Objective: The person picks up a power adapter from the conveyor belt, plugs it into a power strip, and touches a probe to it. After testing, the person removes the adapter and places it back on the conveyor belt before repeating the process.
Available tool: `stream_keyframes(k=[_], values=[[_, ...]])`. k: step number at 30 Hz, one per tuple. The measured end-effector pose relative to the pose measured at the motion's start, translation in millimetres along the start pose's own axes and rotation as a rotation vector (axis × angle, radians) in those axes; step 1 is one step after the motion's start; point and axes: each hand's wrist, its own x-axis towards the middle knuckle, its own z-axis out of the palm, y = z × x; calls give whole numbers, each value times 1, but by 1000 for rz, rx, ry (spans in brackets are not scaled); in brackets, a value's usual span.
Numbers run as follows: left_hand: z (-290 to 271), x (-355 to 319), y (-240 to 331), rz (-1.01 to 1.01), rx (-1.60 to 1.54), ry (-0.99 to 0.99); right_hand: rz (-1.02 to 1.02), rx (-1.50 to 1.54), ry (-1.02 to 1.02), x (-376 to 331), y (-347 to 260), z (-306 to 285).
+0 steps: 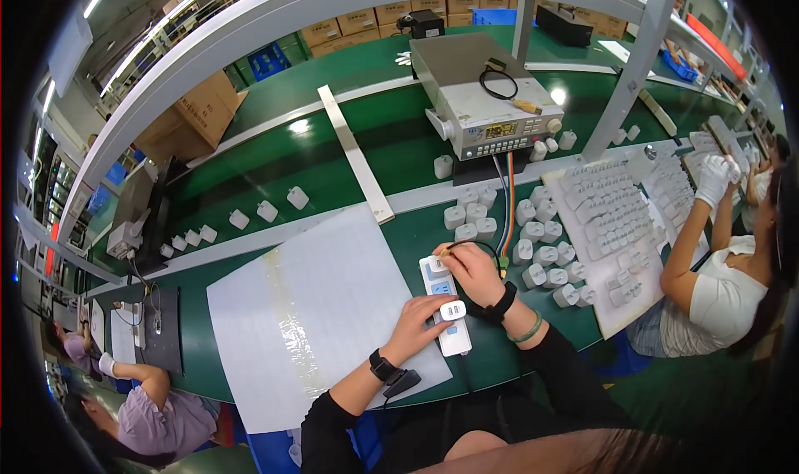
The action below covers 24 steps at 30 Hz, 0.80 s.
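The head camera looks down on a long green worktop (pixel 333 153). A white plastic power strip (pixel 444 306) lies on it, right in front of the person, partly on a big white foam sheet (pixel 308 307).

The left hand (pixel 419 320) rests on the near part of the strip. Its fingers curl around a small white plug adapter (pixel 453 310) that sits in the strip. The hand is closed on this adapter.

The right hand (pixel 473 272) is at the far end of the strip. Its fingers are bent and pinch a thin yellow probe tip (pixel 447 248) with a dark wire. The tip touches another white adapter (pixel 438 266) plugged into the far end of the strip.

Both wrists wear black bands. The right wrist has a green band too.

Just past the right hand stands a bunch of small white adapters (pixel 545 253). More of them sit in rows on a white tray (pixel 612 224) to the right. Behind them is a grey metal test box with buttons (pixel 478 99).

Another person in a white shirt (pixel 724 295) sits at the right. One more person in a purple shirt (pixel 154 420) sits at the lower left.
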Motion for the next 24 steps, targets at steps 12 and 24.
stream_keyframes(k=[12,24], values=[[-126,213,-66,-132,294,214,-55,29,-18,-4,7,5],[-186,244,-117,-566,1091,41,54,69,-27,-6,5,-5]])
